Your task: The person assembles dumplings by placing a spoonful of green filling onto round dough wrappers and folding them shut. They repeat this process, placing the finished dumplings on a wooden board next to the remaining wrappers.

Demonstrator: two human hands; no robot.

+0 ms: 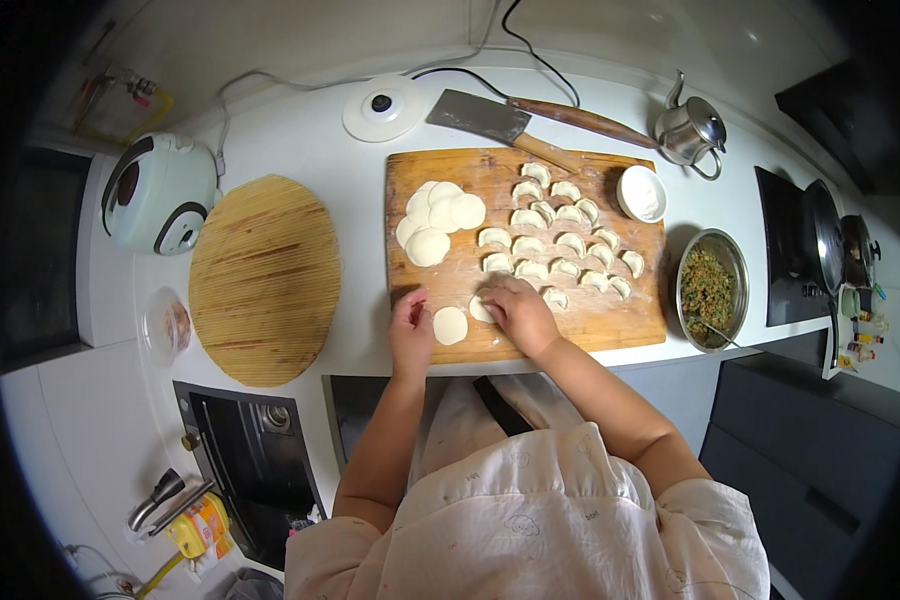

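Dough rounds (450, 325) lie on the wooden board (610, 325), seemingly being laid out, left hand (410, 320) half-open beside one, right hand (516, 310) over another, grip unclear, the next move wanting a light touch.

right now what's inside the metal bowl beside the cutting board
A chopped, greenish mixture is in the metal bowl, with a thin utensil leaning over its rim. The mixture hides the bowl's bottom.
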